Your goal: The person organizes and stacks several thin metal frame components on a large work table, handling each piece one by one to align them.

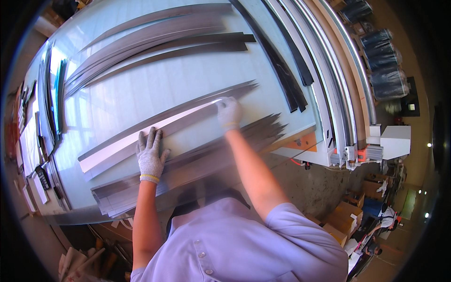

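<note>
My left hand (151, 153), in a grey knitted glove with a yellow cuff band, lies open with fingers spread on a long dark grey strip (188, 118). A narrow glossy white strip (117, 150) runs along the middle of that grey strip, and my fingertips touch it. Toward the right end, my gloved right hand (229, 113) is slightly blurred, its fingers bent together at the white strip's end. They seem to pinch it; the fingertips are partly hidden. Closer to my body lies a fanned stack of grey strips (202, 164), partly under my right forearm.
More grey strips (155, 35) lie at the table's far side. Long black strips (277, 70) run along the right, beside metal rails and rollers (345, 80). Dark strips (48, 94) lie at the left. The glass-like tabletop (197, 70) ends before my body. Cardboard boxes (345, 216) stand at lower right.
</note>
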Tool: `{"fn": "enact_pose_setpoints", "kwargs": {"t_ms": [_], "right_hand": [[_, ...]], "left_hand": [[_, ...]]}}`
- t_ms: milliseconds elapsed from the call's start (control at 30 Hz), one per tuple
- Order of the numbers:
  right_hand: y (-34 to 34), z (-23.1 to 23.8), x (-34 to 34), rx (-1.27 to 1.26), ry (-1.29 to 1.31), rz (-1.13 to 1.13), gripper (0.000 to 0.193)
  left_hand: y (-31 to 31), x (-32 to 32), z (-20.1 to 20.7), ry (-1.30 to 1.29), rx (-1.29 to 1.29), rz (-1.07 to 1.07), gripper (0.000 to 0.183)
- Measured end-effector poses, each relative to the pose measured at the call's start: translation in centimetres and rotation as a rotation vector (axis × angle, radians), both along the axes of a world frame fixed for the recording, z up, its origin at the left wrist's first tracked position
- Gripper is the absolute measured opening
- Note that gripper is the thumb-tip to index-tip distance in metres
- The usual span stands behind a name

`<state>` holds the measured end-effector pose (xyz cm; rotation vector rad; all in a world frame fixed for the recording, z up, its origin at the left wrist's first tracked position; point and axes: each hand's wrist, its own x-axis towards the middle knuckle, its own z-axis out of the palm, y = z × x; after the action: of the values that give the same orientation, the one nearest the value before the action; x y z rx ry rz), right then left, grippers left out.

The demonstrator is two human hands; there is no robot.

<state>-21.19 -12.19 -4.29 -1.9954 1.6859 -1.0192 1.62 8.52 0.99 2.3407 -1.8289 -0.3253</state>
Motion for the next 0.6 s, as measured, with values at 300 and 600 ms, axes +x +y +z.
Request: {"fn": "enact_pose_setpoints", "kwargs": {"t_ms": [300,600], "right_hand": [[1.9,-0.1,2.4,-0.012,0.061,0.109,0.007],[2.7,1.9,2.2,0.056,0.031,0.206,0.010]], "left_hand": [[-3.4,-0.8,0.2,0.135,-0.152,0.074,0.038],[-15.3,-7.5,-1.9,0.272,-0.187,-0.112,0.024]]}}
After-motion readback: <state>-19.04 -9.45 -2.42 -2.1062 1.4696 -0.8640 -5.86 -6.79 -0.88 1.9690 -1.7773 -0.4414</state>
